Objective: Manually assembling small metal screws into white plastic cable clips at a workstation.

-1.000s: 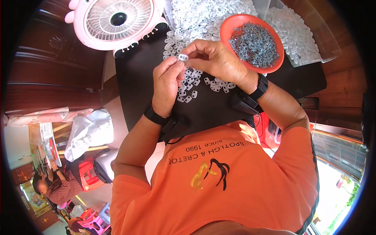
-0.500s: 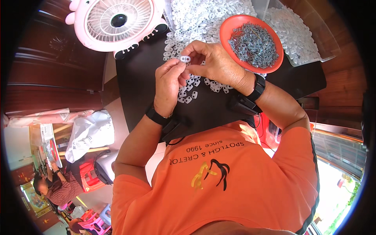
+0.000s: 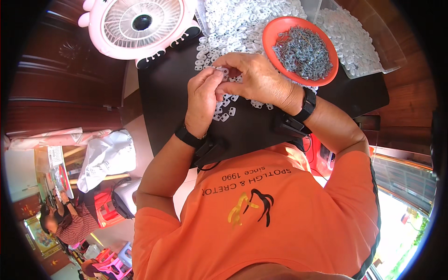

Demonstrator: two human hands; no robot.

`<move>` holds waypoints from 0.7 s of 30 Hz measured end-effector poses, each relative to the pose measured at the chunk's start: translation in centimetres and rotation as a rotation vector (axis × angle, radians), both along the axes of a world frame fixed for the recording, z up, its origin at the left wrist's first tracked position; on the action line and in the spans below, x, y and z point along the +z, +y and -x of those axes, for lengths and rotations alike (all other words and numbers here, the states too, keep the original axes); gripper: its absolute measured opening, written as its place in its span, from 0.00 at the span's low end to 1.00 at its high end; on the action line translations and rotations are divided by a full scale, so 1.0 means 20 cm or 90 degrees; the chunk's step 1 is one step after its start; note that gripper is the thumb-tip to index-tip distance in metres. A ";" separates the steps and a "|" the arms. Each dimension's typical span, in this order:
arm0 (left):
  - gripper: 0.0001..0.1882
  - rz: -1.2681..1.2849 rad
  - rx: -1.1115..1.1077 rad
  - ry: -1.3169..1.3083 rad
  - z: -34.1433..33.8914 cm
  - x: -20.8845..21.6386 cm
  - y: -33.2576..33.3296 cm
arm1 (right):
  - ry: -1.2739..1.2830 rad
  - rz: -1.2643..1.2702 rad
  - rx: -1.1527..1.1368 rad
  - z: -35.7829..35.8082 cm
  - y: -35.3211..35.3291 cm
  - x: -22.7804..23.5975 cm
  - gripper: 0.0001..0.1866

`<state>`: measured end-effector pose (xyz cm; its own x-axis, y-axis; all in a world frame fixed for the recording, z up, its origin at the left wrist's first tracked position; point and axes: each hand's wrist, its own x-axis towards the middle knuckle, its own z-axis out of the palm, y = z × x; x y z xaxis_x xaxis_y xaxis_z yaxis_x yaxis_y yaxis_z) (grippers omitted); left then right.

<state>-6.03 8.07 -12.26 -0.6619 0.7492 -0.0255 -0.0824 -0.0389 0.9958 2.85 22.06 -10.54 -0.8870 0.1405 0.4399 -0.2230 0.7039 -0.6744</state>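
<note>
Left hand (image 3: 201, 95) and right hand (image 3: 262, 79) together pinch a white piece (image 3: 225, 71), left of the red bowl (image 3: 268, 42).

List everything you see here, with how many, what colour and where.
Animal-shaped plastic fan: one, pink, upper left
Heaped small plastic pieces: uncountable, white, top centre
Loose two-hole plastic pieces: many, white, below the hands
Round shallow dish: one, orange-red, beyond the right hand
Thin metal fasteners: uncountable, grey, in the dish
See-through plastic bin: one, clear, upper right, holding white pieces
Flat tabletop: one, black, under the hands
Crumpled plastic bag: one, white, left
Another person: one, striped top, lower left; clutter there too small to count
T-shirt: one, orange, on the wearer
Wrist straps: two, black, one per wrist
Left hand: one, bare, pinching a white piece
Right hand: one, bare, fingers at that piece
</note>
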 end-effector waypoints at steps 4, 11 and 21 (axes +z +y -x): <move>0.14 0.000 0.000 0.003 -0.01 0.01 -0.01 | 0.084 -0.062 0.024 -0.01 -0.01 0.02 0.12; 0.15 -0.049 0.004 -0.022 0.00 -0.03 0.00 | 0.077 -0.065 0.034 -0.02 -0.01 0.00 0.10; 0.16 -0.062 -0.016 0.009 -0.02 -0.01 -0.01 | 0.051 -0.104 0.020 -0.03 0.00 0.00 0.09</move>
